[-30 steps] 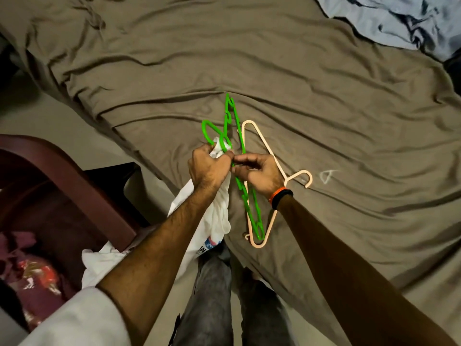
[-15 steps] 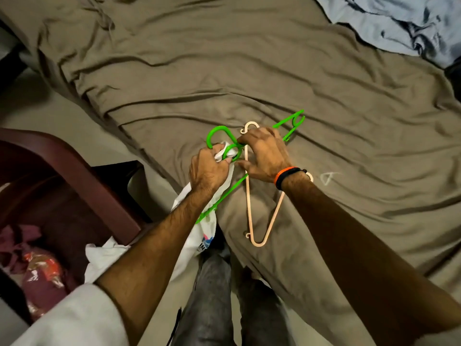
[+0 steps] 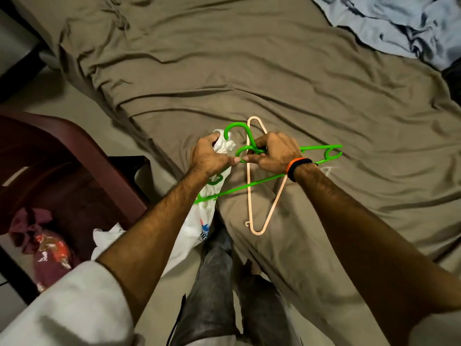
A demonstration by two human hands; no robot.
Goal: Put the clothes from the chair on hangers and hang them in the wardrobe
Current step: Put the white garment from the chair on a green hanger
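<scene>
Green hanger (image 3: 252, 184): long axis runs across the bed's near edge, hook toward the far side, one end at the white garment.
White garment (image 3: 199, 221): bunched top in the left fist, rest hanging off the bed's edge.
Left hand (image 3: 208, 157): curled tight round the garment.
Right hand (image 3: 274, 152): pinching the green hanger's neck.
Cream hanger (image 3: 249, 186): flat on the bed (image 3: 249, 71), under the green one.
Chair (image 3: 62, 151): holds maroon cloth (image 3: 32, 223).

We see a bed (image 3: 274, 71) spread with a creased brown sheet (image 3: 199, 58), filling most of the view. At its far right corner lies a rumpled blue blanket (image 3: 399, 23). Pale floor (image 3: 62, 101) runs along the bed's left edge, where a dark red chair (image 3: 74, 151) stands in dim light
</scene>
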